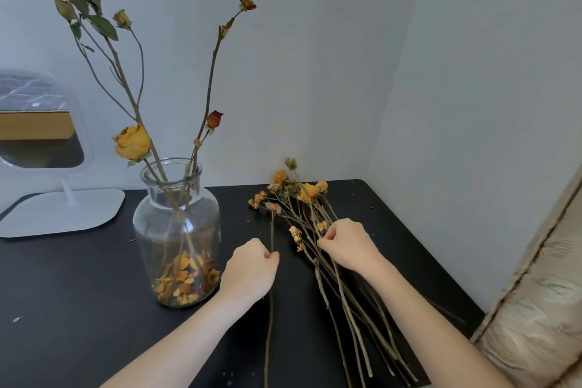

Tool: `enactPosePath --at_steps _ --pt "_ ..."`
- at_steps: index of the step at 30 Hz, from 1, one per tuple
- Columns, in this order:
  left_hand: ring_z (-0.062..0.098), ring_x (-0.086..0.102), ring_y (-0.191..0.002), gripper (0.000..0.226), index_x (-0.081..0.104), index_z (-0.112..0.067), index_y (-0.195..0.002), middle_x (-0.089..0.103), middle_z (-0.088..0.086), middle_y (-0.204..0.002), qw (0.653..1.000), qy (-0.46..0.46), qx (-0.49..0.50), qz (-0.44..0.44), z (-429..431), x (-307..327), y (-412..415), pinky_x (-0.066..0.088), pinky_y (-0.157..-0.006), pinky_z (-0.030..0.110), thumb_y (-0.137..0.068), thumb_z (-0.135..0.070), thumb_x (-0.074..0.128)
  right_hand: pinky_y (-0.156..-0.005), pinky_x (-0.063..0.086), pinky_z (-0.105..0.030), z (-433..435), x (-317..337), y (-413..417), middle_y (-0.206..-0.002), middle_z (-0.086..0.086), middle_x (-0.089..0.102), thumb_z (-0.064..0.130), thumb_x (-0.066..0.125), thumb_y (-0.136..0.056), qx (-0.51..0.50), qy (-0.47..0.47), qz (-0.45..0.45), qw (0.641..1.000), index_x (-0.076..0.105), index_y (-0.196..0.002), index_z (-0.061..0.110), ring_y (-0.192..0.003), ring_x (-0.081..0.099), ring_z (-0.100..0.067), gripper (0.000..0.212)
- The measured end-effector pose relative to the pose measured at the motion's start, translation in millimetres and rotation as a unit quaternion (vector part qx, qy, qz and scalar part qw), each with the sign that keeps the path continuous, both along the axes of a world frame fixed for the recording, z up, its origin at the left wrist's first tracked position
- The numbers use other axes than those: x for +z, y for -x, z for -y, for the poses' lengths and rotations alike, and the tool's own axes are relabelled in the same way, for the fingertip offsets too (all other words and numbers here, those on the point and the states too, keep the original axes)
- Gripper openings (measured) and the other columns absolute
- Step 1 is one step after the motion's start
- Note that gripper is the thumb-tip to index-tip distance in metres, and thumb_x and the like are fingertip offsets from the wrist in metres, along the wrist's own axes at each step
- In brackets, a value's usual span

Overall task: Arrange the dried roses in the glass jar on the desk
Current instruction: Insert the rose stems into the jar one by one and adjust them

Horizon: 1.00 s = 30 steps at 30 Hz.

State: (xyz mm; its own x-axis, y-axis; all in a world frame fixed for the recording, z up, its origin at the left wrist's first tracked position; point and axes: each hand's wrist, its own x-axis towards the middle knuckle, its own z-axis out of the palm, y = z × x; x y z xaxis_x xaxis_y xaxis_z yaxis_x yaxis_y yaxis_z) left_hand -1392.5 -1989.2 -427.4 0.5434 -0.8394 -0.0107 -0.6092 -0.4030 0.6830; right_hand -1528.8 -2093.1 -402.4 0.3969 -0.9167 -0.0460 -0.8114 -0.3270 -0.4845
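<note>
Your left hand (pixel 252 268) pinches single stem (pixel 269 324) between thumb and curled fingers, just right of glass jar (pixel 178 236). Your right hand (pixel 348 244) is curled, fingers gripping into bundle of dried roses (pixel 307 194). Bundle lies flat on black desk (pixel 78 277), blooms far, cut ends near. Jar stands left of centre and holds tall roses (pixel 132 142) upright (loose petals (pixel 182 277) at bottom). White mirror (pixel 41 135) far left.

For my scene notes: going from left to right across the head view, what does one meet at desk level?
White mirror on a flat stand → clear glass jar → left hand pinching one thin brown stem → right hand gripping the loose bunch of dried yellow roses → beige quilted padding.
</note>
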Motion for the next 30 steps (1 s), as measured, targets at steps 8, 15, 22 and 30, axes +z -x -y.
enactPosePath --at_steps 8,15,22,30 --pt "0.003 0.049 -0.057 0.021 0.051 -0.022 -0.072 0.054 -0.005 -0.062 0.981 0.186 -0.054 -0.012 -30.6 59.1 -1.3 0.034 -0.052 0.014 -0.092 -0.030 0.052 -0.054 0.040 -0.014 -5.9 33.3 -3.6 -0.058 0.005 0.063 0.027 0.055 -0.090 0.006 0.027 0.159 0.987 0.066 -0.078 0.022 -0.055 0.059 -0.002 0.016" --pt "-0.007 0.051 -0.050 0.013 0.063 -0.030 -0.082 0.058 -0.020 -0.060 0.923 0.380 -0.046 -0.020 -93.0 144.7 -37.3 0.038 -0.048 0.008 -0.089 -0.031 0.051 -0.050 0.034 -0.009 -28.1 77.2 -25.5 -0.058 0.007 0.059 0.030 0.054 -0.091 0.049 0.074 0.280 0.956 0.060 -0.084 0.026 -0.053 0.055 0.002 0.010" --pt "0.003 0.032 -0.040 0.022 0.065 -0.026 -0.078 0.060 -0.015 -0.056 0.841 0.535 0.059 -0.050 -137.7 213.4 -86.3 0.026 -0.038 0.011 -0.094 -0.022 0.051 -0.059 0.043 -0.021 -50.3 94.1 -54.1 -0.067 0.001 0.061 0.028 0.052 -0.092 0.092 0.089 0.321 0.938 0.061 -0.095 0.020 -0.065 0.058 -0.012 0.012" --pt "0.003 0.036 -0.042 0.021 0.063 -0.029 -0.079 0.065 -0.013 -0.062 0.826 0.560 0.070 0.011 -138.1 224.2 -92.7 0.030 -0.046 0.018 -0.094 -0.025 0.049 -0.058 0.042 -0.016 -61.0 98.4 -60.7 -0.068 -0.001 0.061 0.027 0.053 -0.092 0.121 0.123 0.348 0.921 0.056 -0.090 0.030 -0.065 0.060 -0.013 0.004"
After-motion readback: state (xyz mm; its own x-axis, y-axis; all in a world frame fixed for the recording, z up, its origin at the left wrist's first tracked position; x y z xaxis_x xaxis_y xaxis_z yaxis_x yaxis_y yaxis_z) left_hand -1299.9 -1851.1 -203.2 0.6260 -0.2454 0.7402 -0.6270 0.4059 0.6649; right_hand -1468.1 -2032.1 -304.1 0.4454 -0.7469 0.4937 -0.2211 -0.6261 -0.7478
